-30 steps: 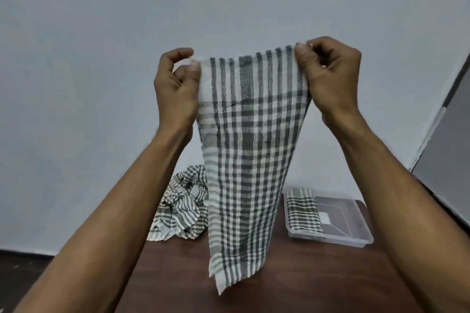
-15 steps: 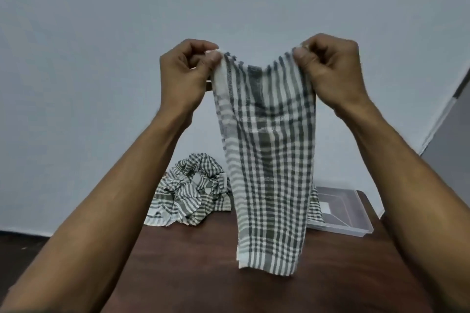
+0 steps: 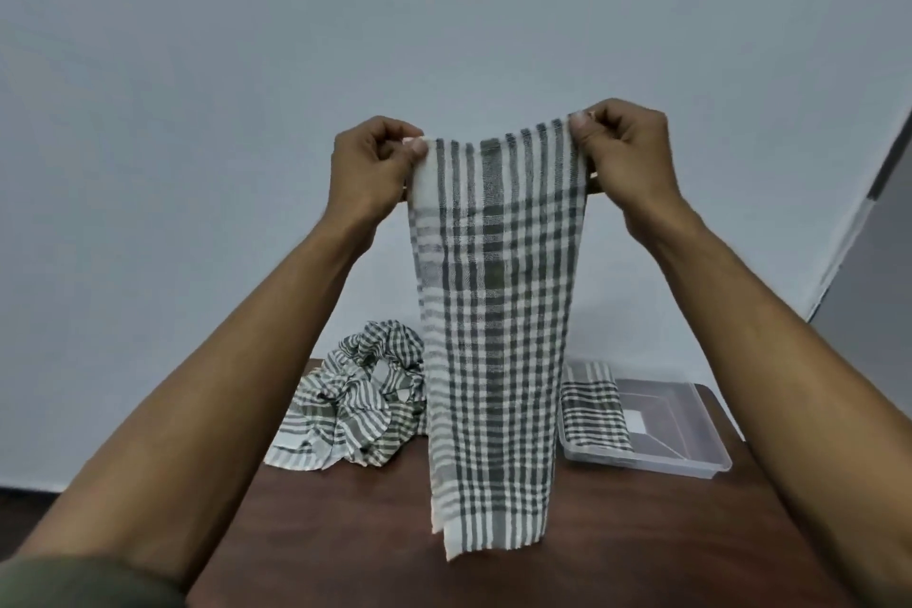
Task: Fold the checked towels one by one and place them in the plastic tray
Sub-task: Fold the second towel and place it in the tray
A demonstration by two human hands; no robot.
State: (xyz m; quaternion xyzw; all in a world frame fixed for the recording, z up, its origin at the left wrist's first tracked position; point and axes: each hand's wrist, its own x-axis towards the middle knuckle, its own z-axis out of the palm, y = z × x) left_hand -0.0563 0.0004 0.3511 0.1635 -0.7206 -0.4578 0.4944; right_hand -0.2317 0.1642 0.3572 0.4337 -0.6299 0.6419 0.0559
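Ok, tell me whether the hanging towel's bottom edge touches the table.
Cannot tell. In the head view the hanging towel ends in front of the table, but no gap or contact shows plainly.

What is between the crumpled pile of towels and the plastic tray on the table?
In the head view, the hanging towel, pinched by the left hand and the right hand, hangs between the crumpled pile and the plastic tray.

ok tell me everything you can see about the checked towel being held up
The grey-and-white checked woven towel hangs upright as a long narrow strip, apparently doubled lengthwise, with a white band down its left edge. The left hand and right hand each pinch a top corner, holding the top edge taut and nearly level. Its lower end hangs in front of the dark brown wooden table; whether it touches the table cannot be told.
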